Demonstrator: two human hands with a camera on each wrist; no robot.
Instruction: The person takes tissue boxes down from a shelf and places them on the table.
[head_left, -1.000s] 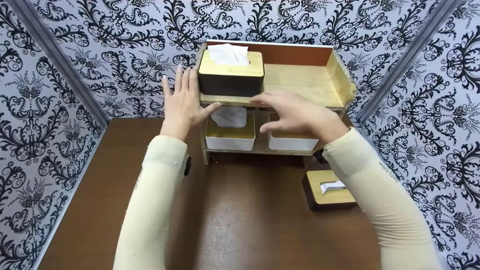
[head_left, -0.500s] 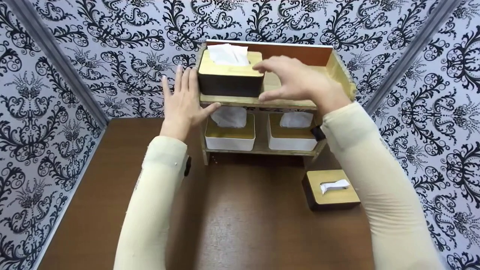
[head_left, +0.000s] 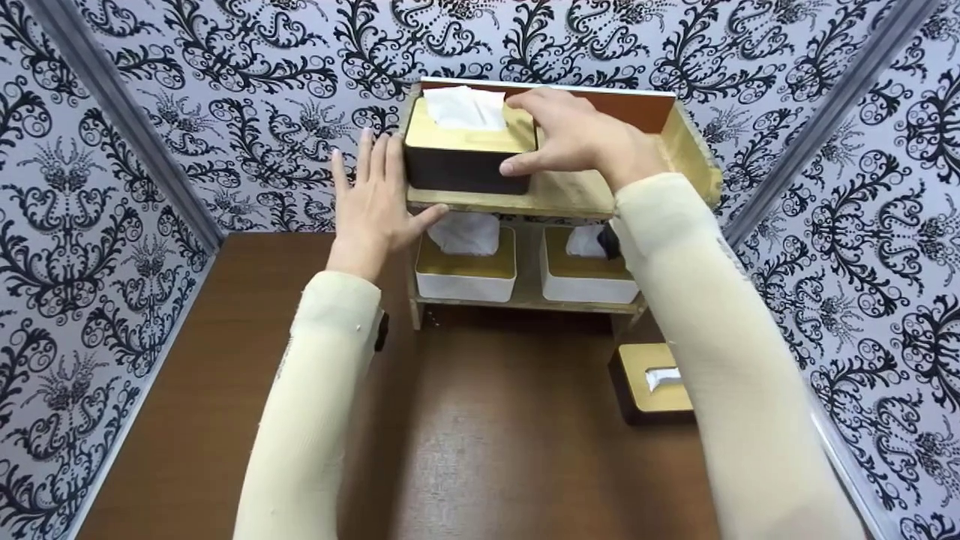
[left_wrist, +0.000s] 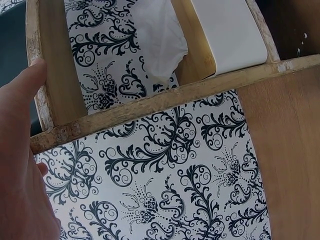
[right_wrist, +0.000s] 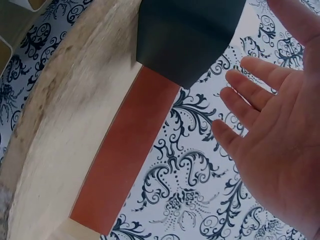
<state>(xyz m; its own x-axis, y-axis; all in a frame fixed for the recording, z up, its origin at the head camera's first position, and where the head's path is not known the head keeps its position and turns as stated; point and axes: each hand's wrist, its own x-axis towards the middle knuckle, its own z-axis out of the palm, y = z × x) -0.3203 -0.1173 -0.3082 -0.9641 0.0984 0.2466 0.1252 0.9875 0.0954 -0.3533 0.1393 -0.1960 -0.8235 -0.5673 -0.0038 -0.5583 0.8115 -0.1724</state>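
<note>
A tissue box [head_left: 469,169] with dark sides, a wooden lid and a white tissue sticking out stands on the left of the wooden shelf's [head_left: 574,199] top board. My left hand [head_left: 369,206] rests along the shelf's left side, fingers straight and spread, with the thumb at the front edge; the left wrist view shows the thumb against the wood. At the box's right end is my right hand [head_left: 574,135], thumb in front and fingers above the lid's corner. In the right wrist view a gap shows between those extended fingers and the dark box [right_wrist: 187,42].
Below, a left white tissue box [head_left: 465,288] and a right white tissue box [head_left: 589,289] stand on the lower board. Another dark tissue box [head_left: 639,367] lies on the brown table [head_left: 480,450], partly behind my right sleeve. Patterned walls enclose the space.
My right hand has risen from in front of the top board's edge to the right end of the upper tissue box. The left hand has kept its place on the shelf.
</note>
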